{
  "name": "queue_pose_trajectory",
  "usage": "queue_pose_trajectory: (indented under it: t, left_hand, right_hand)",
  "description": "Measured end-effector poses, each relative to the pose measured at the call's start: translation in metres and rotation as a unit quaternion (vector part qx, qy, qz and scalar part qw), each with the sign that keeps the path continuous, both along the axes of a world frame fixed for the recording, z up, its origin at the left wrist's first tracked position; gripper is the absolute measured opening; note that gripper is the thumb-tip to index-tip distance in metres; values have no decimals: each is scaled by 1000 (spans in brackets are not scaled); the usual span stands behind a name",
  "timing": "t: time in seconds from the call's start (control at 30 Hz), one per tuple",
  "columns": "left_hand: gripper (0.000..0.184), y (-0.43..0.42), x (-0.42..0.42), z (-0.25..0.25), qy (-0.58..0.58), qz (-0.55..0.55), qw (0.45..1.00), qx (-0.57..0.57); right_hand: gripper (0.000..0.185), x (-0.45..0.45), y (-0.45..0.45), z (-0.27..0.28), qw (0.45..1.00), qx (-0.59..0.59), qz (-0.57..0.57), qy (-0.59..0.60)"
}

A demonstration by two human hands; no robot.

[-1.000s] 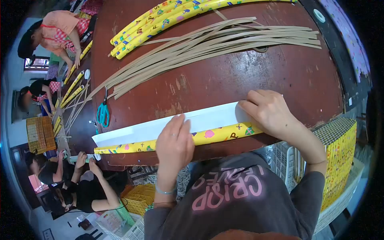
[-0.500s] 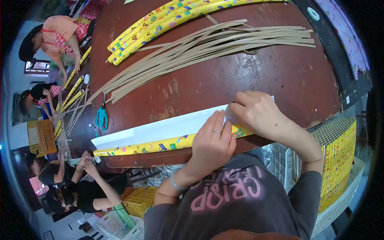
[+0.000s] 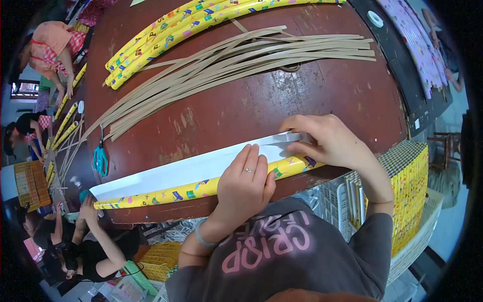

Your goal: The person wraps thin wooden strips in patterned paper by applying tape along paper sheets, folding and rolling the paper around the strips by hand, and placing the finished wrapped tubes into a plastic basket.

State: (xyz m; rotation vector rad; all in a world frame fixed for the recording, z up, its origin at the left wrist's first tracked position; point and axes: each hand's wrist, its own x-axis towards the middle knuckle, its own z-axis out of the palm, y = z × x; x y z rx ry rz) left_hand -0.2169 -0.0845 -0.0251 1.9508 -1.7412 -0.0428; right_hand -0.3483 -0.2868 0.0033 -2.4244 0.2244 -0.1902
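A long yellow patterned paper roll [image 3: 196, 190] lies along the near table edge, with a white unrolled strip of its paper [image 3: 166, 173] on the far side. My left hand [image 3: 245, 180], wearing a ring, presses down on roll and paper with its fingers stretched out flat and together. Near the right end, my right hand [image 3: 327, 143] has its thumb and fingertips bent around the raised white paper edge. A grey shadow falls between the two hands.
Flat tan strips [image 3: 226, 68] and several finished yellow rolls [image 3: 166, 40] lie across the table. Teal-handled scissors [image 3: 100, 160] are at left. A white tape roll [image 3: 375, 19] sits far right. One co-worker's hand [image 3: 89, 209] is by the roll's left end. Yellow woven baskets [image 3: 410, 201] stand right.
My view has shifted, so the table appears further left. My right hand's thumb and fingers have spread further apart at the paper edge. My left hand still presses on the roll.
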Motion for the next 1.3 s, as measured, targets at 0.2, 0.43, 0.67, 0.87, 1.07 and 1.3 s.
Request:
queue_pose_trajectory:
  t: [0.2, 0.43, 0.67, 0.87, 1.07, 1.3]
  left_hand:
    - [37, -1, 5, 5, 10, -19, 998, 50]
    - [42, 3, 3, 4, -54, -16, 997, 59]
    - [43, -1, 3, 10, -56, -16, 993, 104]
    - [44, 0, 5, 11, -36, -27, 993, 113]
    - [40, -1, 7, 13, -69, -39, 990, 117]
    - [44, 1, 5, 13, -46, -33, 991, 124]
  right_hand:
    - [11, -26, -27, 8, 996, 72, -36, -39]
    - [20, -33, -24, 5, 999, 0, -44, -26]
    - [34, -31, -30, 8, 993, -118, 6, -10]
    - [33, -26, -20, 13, 983, -182, -3, 38]
    - [32, -21, -17, 19, 975, -213, 12, 59]
    - [32, -22, -16, 19, 972, -226, 13, 63]
